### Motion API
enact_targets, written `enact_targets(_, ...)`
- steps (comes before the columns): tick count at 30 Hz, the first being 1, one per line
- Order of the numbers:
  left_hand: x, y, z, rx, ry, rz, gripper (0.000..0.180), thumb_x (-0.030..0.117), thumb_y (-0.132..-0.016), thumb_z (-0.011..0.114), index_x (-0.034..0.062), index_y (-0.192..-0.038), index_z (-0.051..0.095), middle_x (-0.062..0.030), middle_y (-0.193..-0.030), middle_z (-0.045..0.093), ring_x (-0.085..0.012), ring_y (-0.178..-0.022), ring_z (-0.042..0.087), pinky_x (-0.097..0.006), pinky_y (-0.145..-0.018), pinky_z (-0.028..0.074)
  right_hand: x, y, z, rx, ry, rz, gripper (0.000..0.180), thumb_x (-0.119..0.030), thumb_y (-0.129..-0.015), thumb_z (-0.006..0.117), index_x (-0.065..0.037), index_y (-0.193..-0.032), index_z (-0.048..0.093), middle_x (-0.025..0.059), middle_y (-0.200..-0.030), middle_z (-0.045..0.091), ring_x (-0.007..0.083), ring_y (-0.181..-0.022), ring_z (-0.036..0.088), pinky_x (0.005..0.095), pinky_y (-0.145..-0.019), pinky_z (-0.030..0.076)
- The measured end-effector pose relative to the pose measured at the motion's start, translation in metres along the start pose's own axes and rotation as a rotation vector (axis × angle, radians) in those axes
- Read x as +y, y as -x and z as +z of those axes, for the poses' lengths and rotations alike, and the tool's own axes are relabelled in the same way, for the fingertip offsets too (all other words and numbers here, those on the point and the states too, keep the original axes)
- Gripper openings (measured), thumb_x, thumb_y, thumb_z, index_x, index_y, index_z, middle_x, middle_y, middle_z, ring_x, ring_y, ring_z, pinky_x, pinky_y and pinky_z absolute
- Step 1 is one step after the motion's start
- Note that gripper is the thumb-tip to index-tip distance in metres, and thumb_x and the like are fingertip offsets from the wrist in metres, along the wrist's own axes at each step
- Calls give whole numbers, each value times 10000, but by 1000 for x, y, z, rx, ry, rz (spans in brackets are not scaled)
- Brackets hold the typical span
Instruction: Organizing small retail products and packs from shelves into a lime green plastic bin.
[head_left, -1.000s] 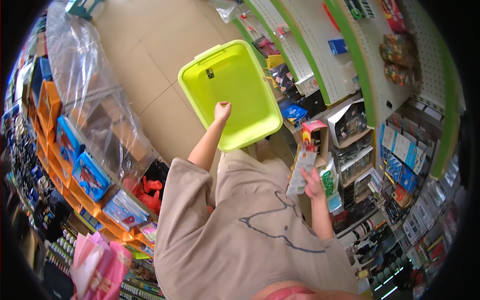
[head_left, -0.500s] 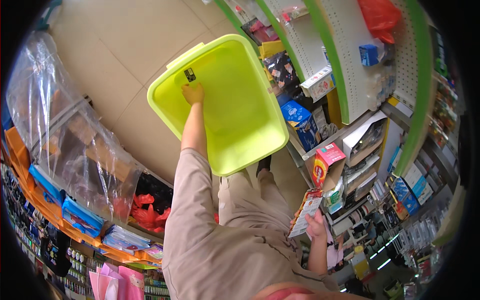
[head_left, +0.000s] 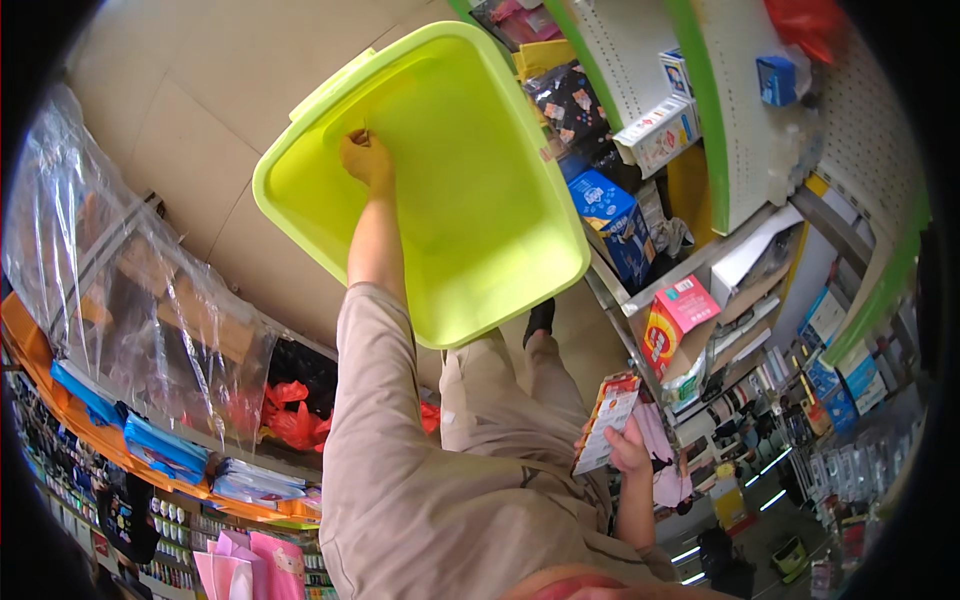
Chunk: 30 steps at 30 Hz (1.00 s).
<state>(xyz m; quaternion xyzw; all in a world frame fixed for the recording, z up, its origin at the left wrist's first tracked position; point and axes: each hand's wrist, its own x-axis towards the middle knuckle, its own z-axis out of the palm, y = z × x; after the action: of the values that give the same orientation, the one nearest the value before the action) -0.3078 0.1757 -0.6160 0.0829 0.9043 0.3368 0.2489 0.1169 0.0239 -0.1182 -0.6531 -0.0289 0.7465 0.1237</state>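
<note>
A large yellow-green plastic tub (head_left: 480,180) is tilted in front of me, its inside facing up. Inside it, my left hand (head_left: 367,158) is closed against the upper left wall, fingertips pinched. Whatever they may hold is too small to make out. Low on the right, my right hand (head_left: 628,447) grips a printed sheet or thin packet (head_left: 606,425), white with red and orange along its edge, beside my trousers.
At the right, green-edged shelves (head_left: 705,110) hold blue boxes (head_left: 612,222) and a red and pink carton (head_left: 680,320). On the left are a clear plastic cover (head_left: 130,260), orange racks (head_left: 40,350), red bags (head_left: 290,415) and pink paper bags (head_left: 250,565).
The tub has shifted up and left in view. My left hand has closed, and the dark label above it no longer shows on the tub wall. My right hand keeps its hold.
</note>
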Motion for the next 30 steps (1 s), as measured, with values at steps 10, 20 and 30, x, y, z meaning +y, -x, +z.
enact_targets(10,44,143,-75,-249,-2,126,247,170,-888,636,-10,-1049,585,-158,-914,671,-259,-852,648,-383,-782,501,-6,28,-5,-178,-85,-127,406,-77,-949,607,-23,-1310,429,131,-1125,659,327,-949,702,451,-848,579)
enact_targets(20,134,283,-215,-556,-41,672,195,169,-939,607,-13,-1004,587,-86,-767,553,-180,-694,525,-298,-662,441,-7,82,-44,-406,-49,-417,366,-119,-950,629,-14,-1272,489,109,-1096,676,278,-937,711,394,-827,586)
enact_targets(30,267,482,-264,-771,92,1183,183,27,-838,695,14,-1015,646,-126,-897,673,-267,-843,651,-364,-780,501,25,131,-168,-214,-355,-824,368,-145,-971,588,-40,-1300,460,160,-1085,664,312,-910,708,434,-777,594)
